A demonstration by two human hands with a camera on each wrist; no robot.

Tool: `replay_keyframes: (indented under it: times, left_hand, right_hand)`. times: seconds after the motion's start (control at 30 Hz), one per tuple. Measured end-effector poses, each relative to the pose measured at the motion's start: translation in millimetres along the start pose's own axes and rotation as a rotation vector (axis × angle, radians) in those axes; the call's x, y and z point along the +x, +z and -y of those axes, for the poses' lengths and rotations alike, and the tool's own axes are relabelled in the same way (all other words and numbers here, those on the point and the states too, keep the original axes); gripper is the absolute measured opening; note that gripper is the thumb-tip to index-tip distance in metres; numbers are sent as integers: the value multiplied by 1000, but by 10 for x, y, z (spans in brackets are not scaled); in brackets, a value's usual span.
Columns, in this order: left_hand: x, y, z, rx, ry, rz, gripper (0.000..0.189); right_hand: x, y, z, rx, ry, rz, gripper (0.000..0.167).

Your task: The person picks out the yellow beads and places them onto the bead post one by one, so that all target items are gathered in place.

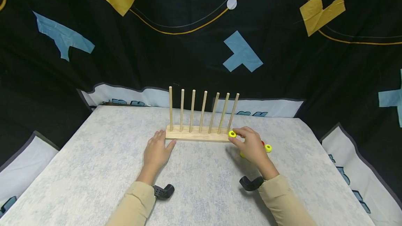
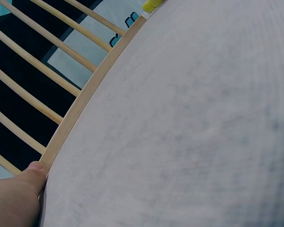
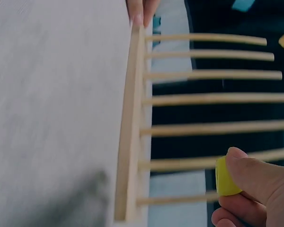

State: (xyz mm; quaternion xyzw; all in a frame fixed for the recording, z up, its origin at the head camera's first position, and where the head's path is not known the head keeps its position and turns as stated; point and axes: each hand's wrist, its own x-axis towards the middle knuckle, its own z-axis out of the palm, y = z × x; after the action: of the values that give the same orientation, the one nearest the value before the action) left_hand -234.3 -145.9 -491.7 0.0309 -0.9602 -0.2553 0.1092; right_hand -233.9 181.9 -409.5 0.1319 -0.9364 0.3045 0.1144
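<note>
Pinched between the thumb and fingers of my right hand [image 1: 250, 144] is a yellow ring [image 1: 232, 134] with a dark hole. It is beside the rightmost pegs of a wooden peg rack [image 1: 194, 135]; in the right wrist view the yellow ring [image 3: 227, 176] overlaps the nearest pegs. The rack has a long flat base with several upright pegs in a row, all of them bare. My left hand [image 1: 156, 152] rests at the base's left end, fingers extended along it. Its thumb [image 2: 32, 182] touches the front edge.
On the table right of the rack, partly behind my right hand, lie another yellow ring [image 1: 268, 148], a red piece [image 1: 262, 143] and a further yellow piece [image 1: 242, 154]. A dark curtain [image 1: 188, 58] hangs behind the table [image 1: 201, 187].
</note>
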Motion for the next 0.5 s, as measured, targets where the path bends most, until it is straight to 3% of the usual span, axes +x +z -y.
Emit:
replay_keyframes:
  times: [0.17,0.5]
  left_hand:
    - [6,9,-3,-5,-10,-7,74]
    - [1,-5,-19,-13,-36,-13,74]
  right_hand:
    - [105,86,237,27,-42,34,39]
    - [305,270,721,82,-223,88,36]
